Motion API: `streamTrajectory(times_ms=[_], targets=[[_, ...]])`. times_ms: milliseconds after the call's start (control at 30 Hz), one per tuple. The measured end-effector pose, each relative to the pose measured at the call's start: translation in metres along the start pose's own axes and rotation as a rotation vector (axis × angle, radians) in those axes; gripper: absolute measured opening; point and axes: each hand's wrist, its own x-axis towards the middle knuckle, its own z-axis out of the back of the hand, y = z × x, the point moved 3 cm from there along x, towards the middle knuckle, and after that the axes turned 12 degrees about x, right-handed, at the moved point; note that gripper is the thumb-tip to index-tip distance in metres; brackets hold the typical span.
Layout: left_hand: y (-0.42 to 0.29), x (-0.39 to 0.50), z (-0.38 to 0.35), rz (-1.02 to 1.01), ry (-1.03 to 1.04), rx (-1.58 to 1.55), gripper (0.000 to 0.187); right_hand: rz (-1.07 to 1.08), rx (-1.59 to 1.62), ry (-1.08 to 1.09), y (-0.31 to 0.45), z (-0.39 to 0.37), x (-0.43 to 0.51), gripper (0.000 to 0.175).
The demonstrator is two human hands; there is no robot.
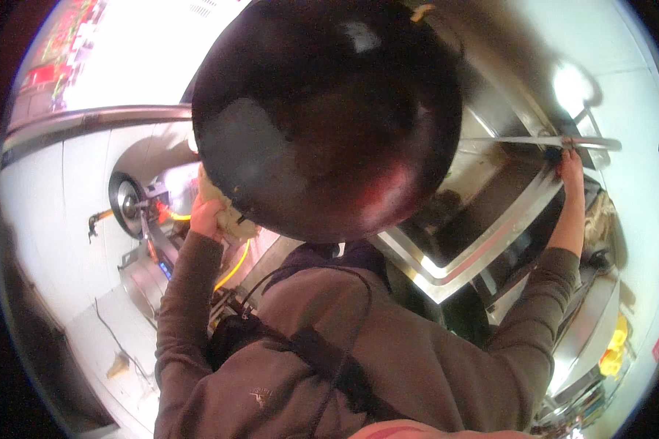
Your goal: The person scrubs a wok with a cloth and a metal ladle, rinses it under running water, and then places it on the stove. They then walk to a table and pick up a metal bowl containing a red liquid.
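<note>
A large dark wok point(329, 126) fills the upper middle, its inner face turned up towards me. My left hand point(207, 215) grips its lower left rim through a pale folded cloth point(233, 219). At the right, over the far side of a steel sink, my right hand point(570, 164) is closed at a metal faucet point(587, 142), whose long spout reaches left to behind the wok's edge. How the fingers lie on the faucet is partly hidden. A scrap of food point(422, 12) sits at the wok's upper right rim.
The steel sink's rim point(439, 285) has a corner just in front of my body. On the left are a yellow gas hose point(241, 263), a round black and metal part point(127, 203) and a steel pot point(143, 280). A rounded metal vessel point(587, 329) stands at the lower right.
</note>
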Motion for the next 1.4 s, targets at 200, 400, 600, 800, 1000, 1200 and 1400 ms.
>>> streamTrajectory(times_ms=[200, 400, 600, 800, 1000, 1200, 1400], targets=[[-0.006, -0.001, -0.013, 0.115, -0.101, -0.034, 0.098, -0.262, 0.580, -0.052, 0.014, -0.004, -0.014, 0.024], [-0.004, 0.000, -0.013, 0.102, -0.126, -0.167, 0.082, -0.420, 0.742, -0.076, 0.012, -0.004, -0.014, 0.028], [-0.003, 0.003, -0.007, 0.080, -0.070, -0.075, 0.093, -0.635, 0.811, -0.138, -0.002, 0.001, 0.004, 0.036], [0.027, 0.005, 0.014, -0.003, -0.092, -0.156, 0.079, -0.686, 0.799, -0.108, 0.004, 0.014, 0.011, 0.035], [0.055, -0.002, 0.034, 0.193, -0.165, 0.021, 0.063, -0.659, 0.728, -0.215, 0.000, 0.013, 0.007, 0.024], [0.041, -0.005, 0.023, 0.102, -0.063, -0.161, 0.032, -0.450, 1.231, -0.450, 0.012, -0.034, -0.041, 0.028], [0.038, -0.005, 0.024, 0.145, 0.080, -0.166, 0.030, -0.143, 0.599, -0.425, 0.124, -0.115, -0.170, 0.025]])
